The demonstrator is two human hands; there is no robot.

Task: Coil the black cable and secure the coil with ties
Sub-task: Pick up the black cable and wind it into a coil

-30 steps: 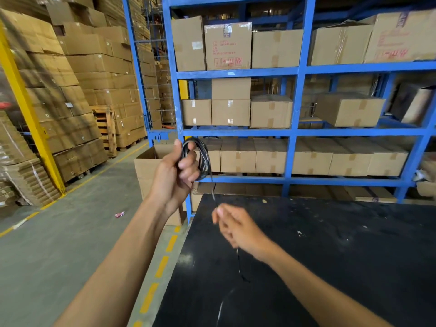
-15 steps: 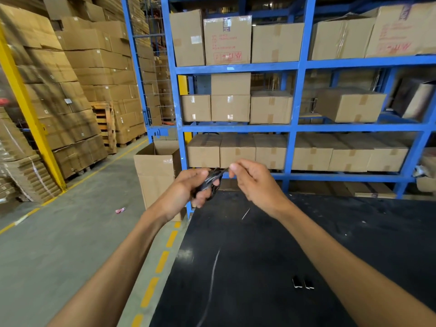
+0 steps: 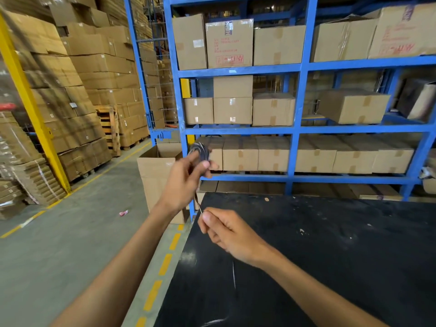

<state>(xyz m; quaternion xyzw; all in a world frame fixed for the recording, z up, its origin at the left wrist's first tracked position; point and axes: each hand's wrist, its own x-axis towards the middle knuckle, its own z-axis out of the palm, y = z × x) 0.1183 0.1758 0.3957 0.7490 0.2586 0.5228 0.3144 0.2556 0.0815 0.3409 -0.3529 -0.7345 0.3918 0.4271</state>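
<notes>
My left hand (image 3: 188,178) is raised above the table's far left corner and holds a small coil of black cable (image 3: 200,150), blurred by motion, between its fingertips. A thin strand of the cable (image 3: 197,204) runs down from the coil to my right hand (image 3: 226,232), which pinches it just above the black table (image 3: 330,256). More of the loose cable (image 3: 234,274) lies on the table below my right wrist, hard to see against the dark surface.
A blue shelf rack (image 3: 295,131) full of cardboard boxes stands behind the table. An open cardboard box (image 3: 155,175) sits on the floor at the table's far left corner. Stacked cartons (image 3: 82,90) and a yellow post (image 3: 30,107) line the grey aisle at left.
Half a second ago both hands met at the coil. Now my right hand has dropped down to the table with the strand, and my left hand has lifted the coil higher.
</notes>
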